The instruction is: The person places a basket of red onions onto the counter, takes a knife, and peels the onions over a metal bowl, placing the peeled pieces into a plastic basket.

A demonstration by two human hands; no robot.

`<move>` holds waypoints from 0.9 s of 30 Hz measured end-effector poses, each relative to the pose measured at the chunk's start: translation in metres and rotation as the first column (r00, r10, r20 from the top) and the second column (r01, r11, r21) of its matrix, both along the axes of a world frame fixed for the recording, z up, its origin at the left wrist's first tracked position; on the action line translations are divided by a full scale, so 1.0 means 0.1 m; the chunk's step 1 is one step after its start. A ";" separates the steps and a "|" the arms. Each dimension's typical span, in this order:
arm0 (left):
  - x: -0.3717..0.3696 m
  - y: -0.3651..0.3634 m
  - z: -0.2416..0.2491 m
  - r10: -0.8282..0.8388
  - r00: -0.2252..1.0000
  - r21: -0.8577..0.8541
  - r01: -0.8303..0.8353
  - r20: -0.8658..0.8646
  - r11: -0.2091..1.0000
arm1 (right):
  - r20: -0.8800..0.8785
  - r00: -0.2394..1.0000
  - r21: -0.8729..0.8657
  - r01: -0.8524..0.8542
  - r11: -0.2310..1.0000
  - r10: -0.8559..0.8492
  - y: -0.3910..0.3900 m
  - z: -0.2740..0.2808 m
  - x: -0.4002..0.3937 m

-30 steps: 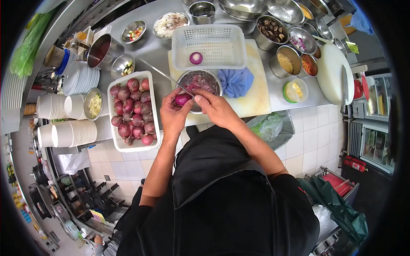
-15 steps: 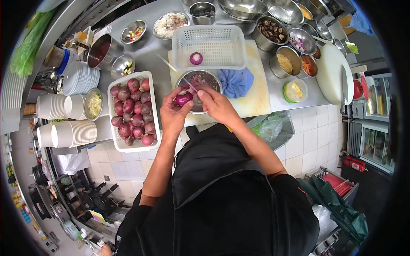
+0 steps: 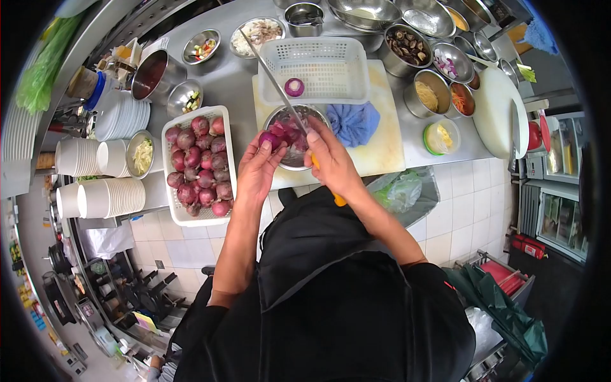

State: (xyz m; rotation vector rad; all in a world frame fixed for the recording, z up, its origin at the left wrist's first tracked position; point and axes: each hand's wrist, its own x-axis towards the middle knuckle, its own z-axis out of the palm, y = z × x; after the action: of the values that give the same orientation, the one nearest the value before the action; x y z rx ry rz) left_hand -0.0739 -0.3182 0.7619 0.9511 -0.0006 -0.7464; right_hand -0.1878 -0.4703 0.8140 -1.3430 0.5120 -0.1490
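My left hand grips a red onion at the near left edge of a steel bowl. Red onion skins lie inside the bowl. In my right hand is a knife with a yellow handle; its long blade slants up and left across the bowl and over the white perforated basket. One peeled purple onion rests in that basket. Left of my hands, a white basket holds several unpeeled red onions.
A blue cloth lies on the cutting board. Steel pots of mushrooms and noodles stand at the right, near a round white board. Stacked plates and bowls stand at the left.
The knife blade has swung up and away from the onion, and its handle now shows under my right hand. My left hand has turned the onion slightly.
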 end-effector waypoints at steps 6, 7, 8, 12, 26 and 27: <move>-0.06 -0.05 0.04 -0.042 0.994 -0.105 0.031 -0.105 0.994 | 0.083 0.987 0.039 -0.141 0.989 0.138 0.12 -0.03 0.07; -0.07 -0.05 -0.01 -0.032 0.995 -0.105 0.022 -0.096 0.994 | 0.084 0.987 0.038 -0.140 0.989 0.137 0.12 -0.06 0.08; -0.08 -0.06 -0.04 -0.021 0.996 -0.104 0.011 -0.087 0.995 | 0.044 0.990 0.068 -0.140 0.988 0.137 0.13 -0.08 0.09; -0.13 -0.10 -0.10 -0.008 0.996 -0.141 -0.004 -0.084 0.990 | 0.032 0.997 -0.046 -0.070 0.997 0.071 0.20 -0.13 0.12; -0.11 -0.01 -0.09 -0.096 0.981 -0.100 0.080 -0.168 0.992 | -0.041 0.999 0.052 -0.022 0.998 0.025 -0.01 -0.28 0.19; -0.11 0.00 -0.08 -0.096 0.981 -0.100 0.080 -0.169 0.992 | -0.105 0.994 0.081 -0.006 0.997 0.015 -0.05 -0.30 0.19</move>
State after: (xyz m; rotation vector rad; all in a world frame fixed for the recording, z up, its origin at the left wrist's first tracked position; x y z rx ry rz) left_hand -0.0845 -0.3179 0.7538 0.7992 0.0751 -0.9026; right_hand -0.1684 -0.4750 0.7841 -1.2789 0.5939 -0.0481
